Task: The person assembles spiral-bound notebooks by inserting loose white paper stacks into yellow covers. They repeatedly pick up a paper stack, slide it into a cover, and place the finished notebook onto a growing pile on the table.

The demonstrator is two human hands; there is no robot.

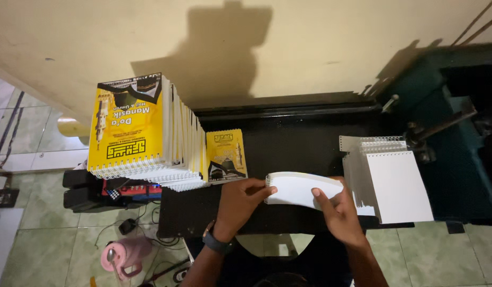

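A view from above shows a person's two bare hands working at a black table (288, 149) set against a pale wall. The left hand (240, 199), with a dark watch (217, 243) on its wrist, pinches the left end of a white bundle of pages (302, 188). The right hand (339, 210) grips the same bundle from below and to the right, thumb on top. Both hands are closed around the bundle, which sits just above the table's near edge and bends upward in a shallow arch.

To the right, just beside the bundle, lies a stack of white punched sheets (395, 183), its rows of holes along the far edge. Behind it stands a dark green machine (459, 138) with a metal lever. To the left rises a tall stack of yellow spiral-bound booklets (139, 133), leaning slightly, with one yellow booklet (226, 155) lying flat at its foot. A pink jug (124, 255) stands on the tiled floor below.

The arched bundle looks loosely held, so pages could slip or fan out of line if either grip eases. The tall booklet stack overhangs the table's left edge, and a nudge from the left arm could topple it.
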